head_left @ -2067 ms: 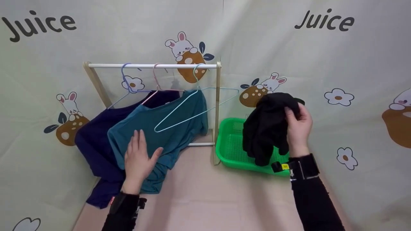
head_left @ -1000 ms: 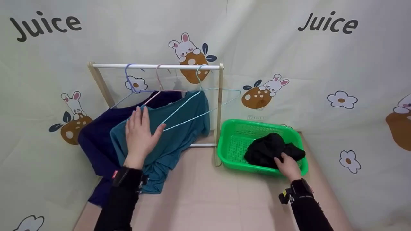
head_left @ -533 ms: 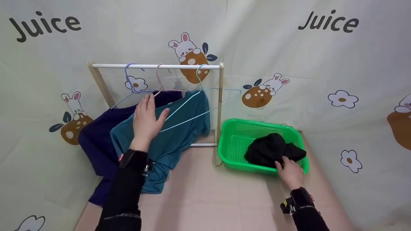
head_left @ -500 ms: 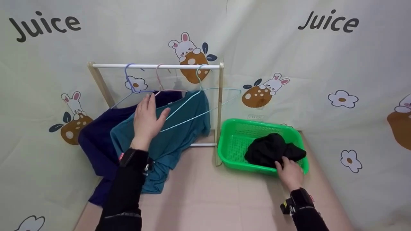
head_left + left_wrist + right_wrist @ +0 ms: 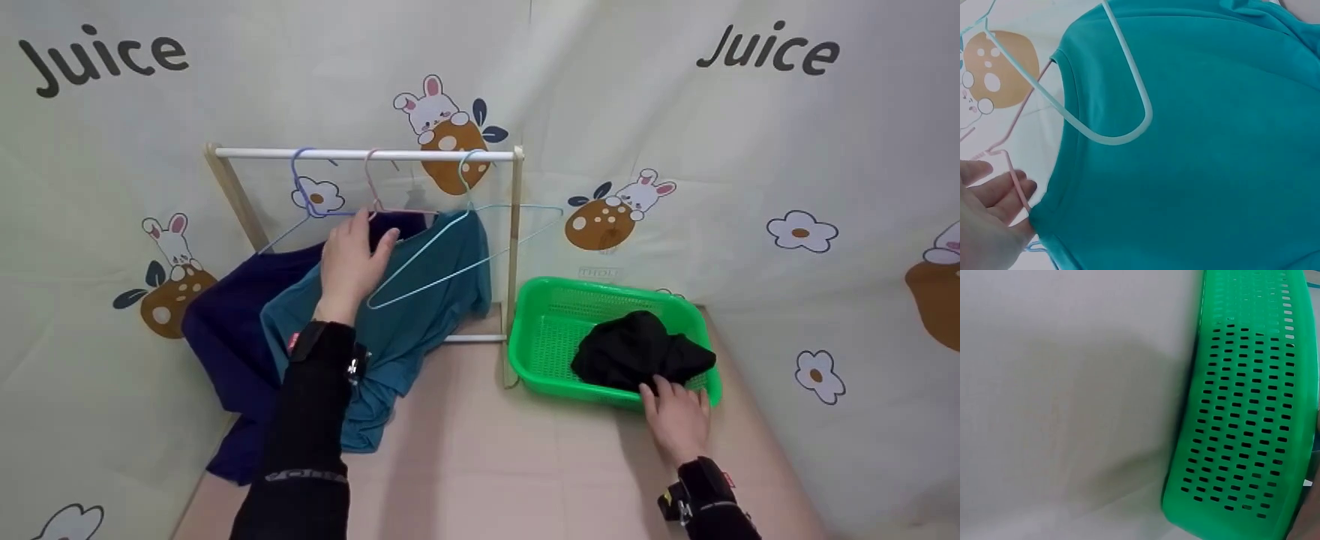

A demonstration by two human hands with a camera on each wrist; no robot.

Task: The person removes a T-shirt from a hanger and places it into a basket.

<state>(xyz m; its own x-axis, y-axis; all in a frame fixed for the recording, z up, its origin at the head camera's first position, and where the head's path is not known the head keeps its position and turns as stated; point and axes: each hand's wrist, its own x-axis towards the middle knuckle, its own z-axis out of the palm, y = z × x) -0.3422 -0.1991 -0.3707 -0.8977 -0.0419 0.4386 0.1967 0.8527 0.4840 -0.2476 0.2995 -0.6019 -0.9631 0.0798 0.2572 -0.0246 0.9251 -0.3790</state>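
My left hand [image 5: 351, 259] is at the left shoulder of a teal shirt [image 5: 442, 262]. The shirt hangs on a pink hanger [image 5: 373, 184]; in the left wrist view my fingers [image 5: 1008, 194] lie behind its wire arm, with the thumb apart. A light turquoise hanger [image 5: 420, 289] hangs bare in front of the shirt. Over the front rim of a green basket [image 5: 540, 379] rests my right hand [image 5: 679, 420], fingertips close to a crumpled black garment [image 5: 630, 349] inside. The right wrist view shows mostly the perforated wall of the basket.
A clothes rack with a white rod [image 5: 255, 154] and wooden posts stands at the back left. Behind the teal shirt, a navy garment [image 5: 232, 322] hangs on a blue hanger [image 5: 296, 187]. A printed cloth backdrop [image 5: 862, 150] surrounds the table [image 5: 510, 465].
The black garment, held up by my right hand earlier, now lies in the basket, and that hand has drawn back to the rim. My left hand has risen along the teal shirt to the pink hanger.
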